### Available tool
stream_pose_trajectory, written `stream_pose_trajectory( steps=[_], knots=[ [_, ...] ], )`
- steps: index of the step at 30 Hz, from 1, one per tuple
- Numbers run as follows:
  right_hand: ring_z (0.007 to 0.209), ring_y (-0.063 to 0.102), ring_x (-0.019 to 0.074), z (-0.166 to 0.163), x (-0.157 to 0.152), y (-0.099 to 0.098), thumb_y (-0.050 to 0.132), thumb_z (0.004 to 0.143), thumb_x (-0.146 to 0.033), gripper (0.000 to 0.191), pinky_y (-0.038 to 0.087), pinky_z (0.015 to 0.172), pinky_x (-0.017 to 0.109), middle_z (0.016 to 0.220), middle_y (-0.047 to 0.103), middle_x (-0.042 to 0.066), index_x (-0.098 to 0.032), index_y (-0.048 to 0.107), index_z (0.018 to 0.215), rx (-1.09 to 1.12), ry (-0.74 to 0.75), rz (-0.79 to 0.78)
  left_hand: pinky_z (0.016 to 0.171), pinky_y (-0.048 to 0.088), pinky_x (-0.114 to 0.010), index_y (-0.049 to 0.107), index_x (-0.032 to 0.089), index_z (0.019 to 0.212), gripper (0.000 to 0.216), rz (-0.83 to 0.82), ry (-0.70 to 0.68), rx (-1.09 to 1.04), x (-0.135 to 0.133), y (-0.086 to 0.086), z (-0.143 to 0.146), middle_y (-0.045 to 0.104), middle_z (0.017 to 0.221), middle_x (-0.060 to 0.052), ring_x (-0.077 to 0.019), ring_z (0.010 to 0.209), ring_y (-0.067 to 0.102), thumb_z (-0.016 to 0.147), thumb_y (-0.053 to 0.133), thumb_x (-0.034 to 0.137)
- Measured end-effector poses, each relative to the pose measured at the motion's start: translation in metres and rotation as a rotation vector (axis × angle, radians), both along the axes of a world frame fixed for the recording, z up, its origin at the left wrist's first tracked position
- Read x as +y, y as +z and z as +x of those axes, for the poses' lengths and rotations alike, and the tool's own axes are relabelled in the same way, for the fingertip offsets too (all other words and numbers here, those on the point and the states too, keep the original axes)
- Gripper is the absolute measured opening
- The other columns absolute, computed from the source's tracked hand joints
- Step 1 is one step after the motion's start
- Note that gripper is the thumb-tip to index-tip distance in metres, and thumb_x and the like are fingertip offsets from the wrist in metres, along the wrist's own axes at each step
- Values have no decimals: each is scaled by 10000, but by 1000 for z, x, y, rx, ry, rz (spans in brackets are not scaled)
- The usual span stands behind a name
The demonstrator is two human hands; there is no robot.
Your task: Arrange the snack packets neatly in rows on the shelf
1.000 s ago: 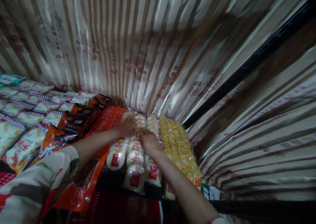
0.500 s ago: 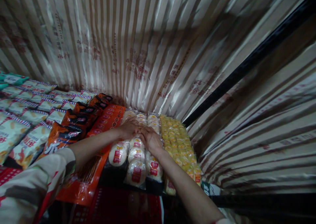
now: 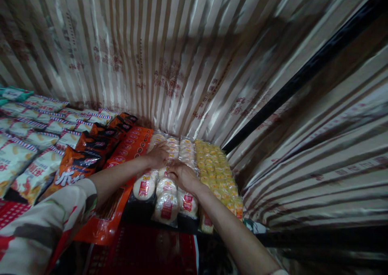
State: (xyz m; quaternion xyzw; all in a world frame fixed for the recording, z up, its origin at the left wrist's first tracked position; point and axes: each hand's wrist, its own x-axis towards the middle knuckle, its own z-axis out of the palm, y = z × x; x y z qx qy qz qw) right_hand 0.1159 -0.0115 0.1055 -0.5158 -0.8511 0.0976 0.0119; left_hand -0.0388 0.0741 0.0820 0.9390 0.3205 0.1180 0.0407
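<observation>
A: Both hands have shifted slightly on the bun packs [image 3: 166, 194]; left hand [image 3: 157, 155], right hand [image 3: 183, 176] rest flat, gripping nothing.
B: Packs beside yellow packs [image 3: 218, 174]. Light, soft, slippery film: hold edges.

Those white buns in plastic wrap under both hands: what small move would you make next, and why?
Probably press the buns down and nudge them level. The left hand and right hand both lie flat on the rows, gripping nothing, and the front packs sit a little unevenly beside the yellow packs.
</observation>
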Motion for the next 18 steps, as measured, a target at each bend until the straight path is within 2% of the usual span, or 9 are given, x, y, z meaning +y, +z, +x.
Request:
stream_pose_trajectory(
  steps=[5, 11, 18],
  knots=[
    [868, 610, 170, -3, 1, 0, 496, 859, -211, 185, 410, 772, 251, 888, 696, 59, -178, 678, 839, -45, -80, -19, 1084, 303, -452, 672, 180, 683, 49, -5, 18, -55, 0, -3, -2, 644, 1074, -64, -263, 1228, 442, 702, 631, 162],
    [1065, 550, 183, -6, 1, -2, 450, 901, -239, 235, 366, 961, 276, 1090, 655, 102, -148, 665, 932, -69, -36, 161, 1094, 282, -459, 668, 181, 682, 79, -46, 29, -63, -1, -3, -3, 653, 1024, -66, -246, 1175, 486, 729, 605, 173],
    [1082, 540, 217, -10, -1, -4, 403, 921, -246, 289, 360, 989, 309, 1140, 635, 117, -134, 643, 1038, -147, -102, 209, 1102, 272, -451, 671, 181, 714, 68, -65, 43, -64, -3, -1, -3, 641, 1082, -71, -234, 1163, 497, 728, 604, 176]
  ],
)
